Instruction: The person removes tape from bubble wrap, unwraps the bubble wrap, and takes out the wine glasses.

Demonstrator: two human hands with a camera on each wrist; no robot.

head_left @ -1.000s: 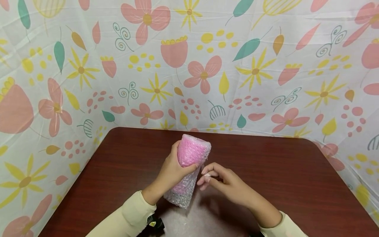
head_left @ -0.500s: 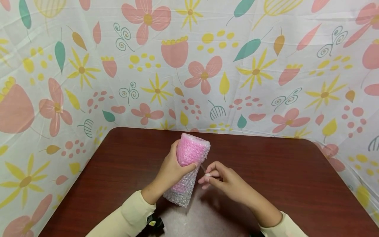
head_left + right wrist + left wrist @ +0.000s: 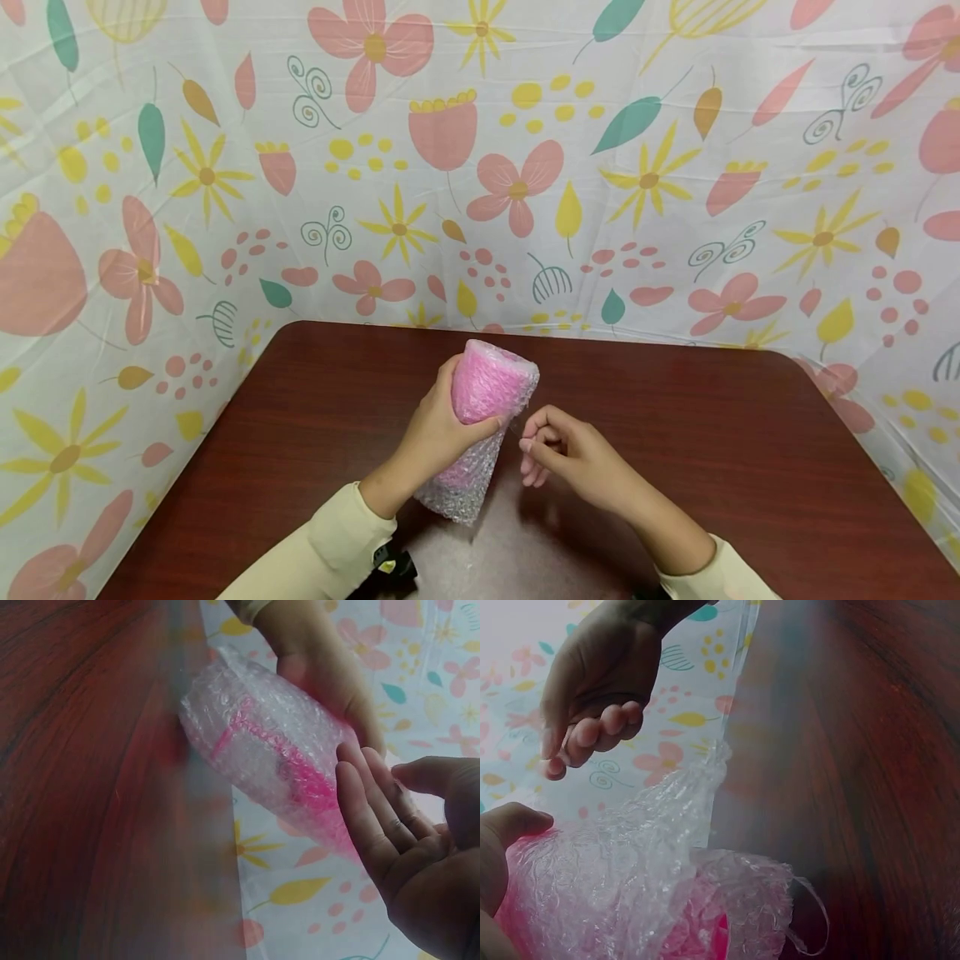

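A pink object wrapped in clear bubble wrap (image 3: 491, 387) is held tilted over the table. My left hand (image 3: 442, 429) grips it from the left, thumb across its front. Its exact kind is hidden by the wrap. Just right of the bundle, my right hand (image 3: 573, 458) has thumb and index fingertip pressed together. A faint strip of clear tape (image 3: 514, 428) runs from the wrap toward that pinch. In the left wrist view, one corner of the wrap (image 3: 709, 761) sticks up, and a thin loose loop (image 3: 817, 919) hangs off the bundle's end.
The dark red-brown wooden table (image 3: 675, 400) lies beneath both hands. A white curtain with printed flowers (image 3: 517, 242) stands along its back and sides. Below the left sleeve, a black device (image 3: 397, 571) sits at the wrist.
My right hand has drawn slightly to the right, away from the bundle, and its fingers have closed in more. The left hand and bundle have shifted only a little.
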